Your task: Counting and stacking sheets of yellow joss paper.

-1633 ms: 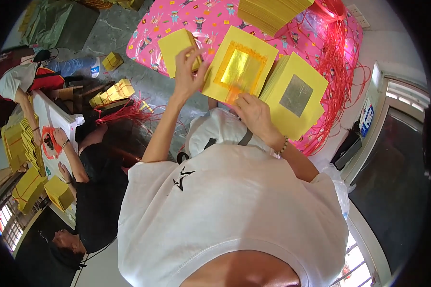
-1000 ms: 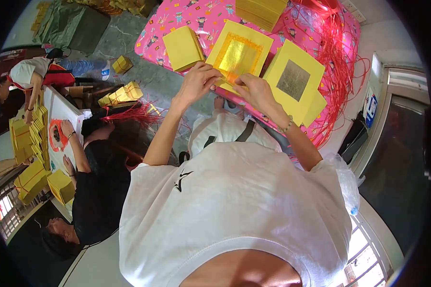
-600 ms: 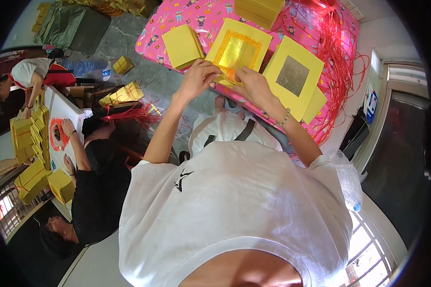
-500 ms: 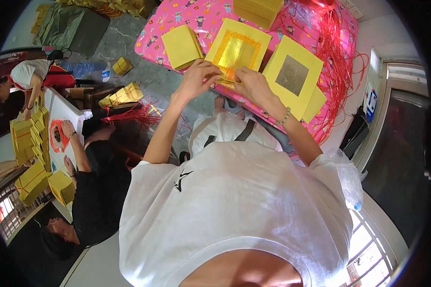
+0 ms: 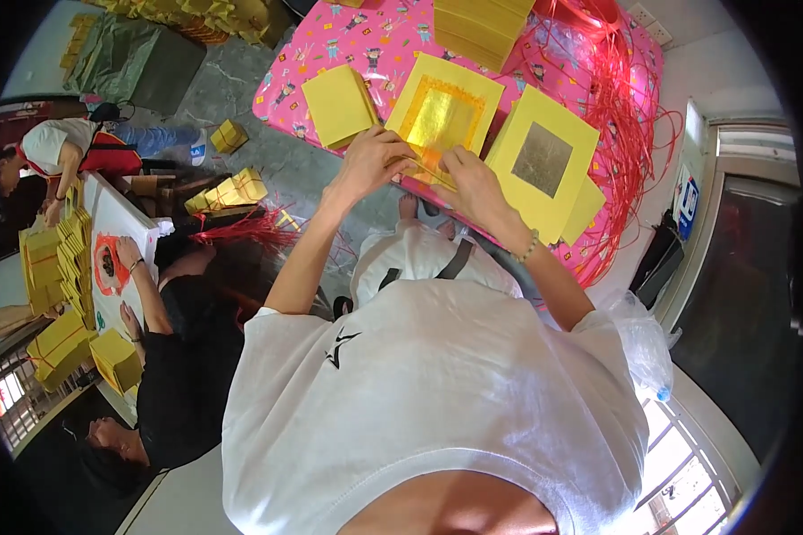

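A yellow paper sheet [image 5: 456, 75] with a shiny gold square and an orange border lies in front of me near the table's edge. Its near edge is curled up between my hands. My left hand [image 5: 375, 162] pinches the left end of that edge, and my right hand [image 5: 473, 185] grips it further right. The fingertips partly hide the fold. To the left is a folded yellow paper stack [image 5: 339, 107]. On the right lies a pile of yellow sheets [image 5: 560, 132], the top one bearing a dull silver square.
Red plastic strands [image 5: 620, 134] tangle over the right side of the pink patterned table cover [image 5: 299, 76]. A thick yellow stack [image 5: 480, 28] stands at the back. Two people work at a white table [image 5: 116, 201] on the left, among yellow bundles [image 5: 62, 343].
The scene sits slightly lower in view. My right fingers have risen and drawn a little apart from the sheet's near edge, which is still curled. My left hand keeps its pinch.
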The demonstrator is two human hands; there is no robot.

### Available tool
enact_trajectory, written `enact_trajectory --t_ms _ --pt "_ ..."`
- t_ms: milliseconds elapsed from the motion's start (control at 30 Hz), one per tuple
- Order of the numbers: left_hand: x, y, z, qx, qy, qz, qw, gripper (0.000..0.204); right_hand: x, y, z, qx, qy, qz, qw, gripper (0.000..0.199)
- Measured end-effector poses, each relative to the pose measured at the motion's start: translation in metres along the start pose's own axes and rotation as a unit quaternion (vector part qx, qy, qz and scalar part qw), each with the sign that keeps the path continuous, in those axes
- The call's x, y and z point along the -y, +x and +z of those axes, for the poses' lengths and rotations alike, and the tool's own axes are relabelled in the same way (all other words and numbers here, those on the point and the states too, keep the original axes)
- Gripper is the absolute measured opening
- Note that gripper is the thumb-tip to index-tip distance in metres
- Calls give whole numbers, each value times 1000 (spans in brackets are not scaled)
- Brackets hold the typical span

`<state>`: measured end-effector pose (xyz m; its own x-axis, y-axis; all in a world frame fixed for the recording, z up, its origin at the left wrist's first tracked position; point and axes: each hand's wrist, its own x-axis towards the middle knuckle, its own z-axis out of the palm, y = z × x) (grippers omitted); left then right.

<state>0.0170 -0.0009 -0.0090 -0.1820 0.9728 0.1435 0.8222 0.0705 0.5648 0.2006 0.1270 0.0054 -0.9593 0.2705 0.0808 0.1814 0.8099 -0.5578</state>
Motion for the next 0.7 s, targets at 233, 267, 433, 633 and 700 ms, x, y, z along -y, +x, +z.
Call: enact_trajectory --t_ms 233,267,433,633,700 --pt "-8 5 -11 22 53 38 998 28 -4 -2 10 -47 -55 8 997 22" --pt "-12 6 -11 21 54 39 998 28 -4 0 6 -60 -49 -6 997 20" --pt "-28 26 -6 18 104 19 994 43 4 18 -23 -73 -26 -34 996 17" --pt "-22 41 -20 -25 99 24 994 35 -1 31 -49 -128 71 -50 988 34" --pt "-26 49 -34 -47 52 -1 998 31 0 35 -60 -280 79 -12 957 50"
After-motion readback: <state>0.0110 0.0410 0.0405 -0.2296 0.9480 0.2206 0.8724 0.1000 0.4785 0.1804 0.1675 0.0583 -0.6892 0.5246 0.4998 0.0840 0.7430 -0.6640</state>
